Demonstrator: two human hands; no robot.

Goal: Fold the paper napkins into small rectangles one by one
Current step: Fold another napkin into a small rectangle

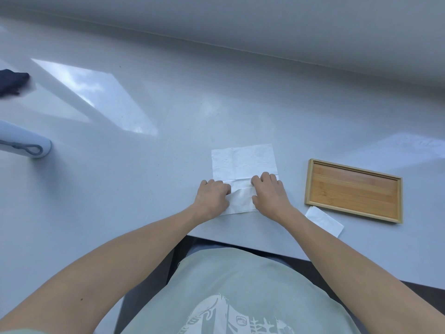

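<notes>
Pale green printed shirt (231,290) at 6 o'clock, closest to the lens. Two bare forearms reaching up and inward from the lower corners toward the middle of the grey table (144,165). Left hand (213,197) palm down, fingers curled and knuckles raised, pressing on the near left part of the white napkin (244,165); thumb tucked toward the napkin's centre. Right hand (271,192) likewise palm down, fingers bent and bunched at the fold line, thumb pointing inward along the near flap. Neither hand wrapped around anything; both half-closed and bearing down on the paper, near flap lifted slightly between them. Napkin lying just past the table's near edge at centre, far half flat and creased, toward 12 o'clock from the hands. Small folded napkin (325,220) at 4 o'clock from the hands, beside the right forearm, its far corner touching or just short of the wooden tray (310,184). Tray at 3 o'clock. Pale cylindrical object (26,141) at 9 o'clock, dark cloth (12,83) at 10 o'clock.
</notes>
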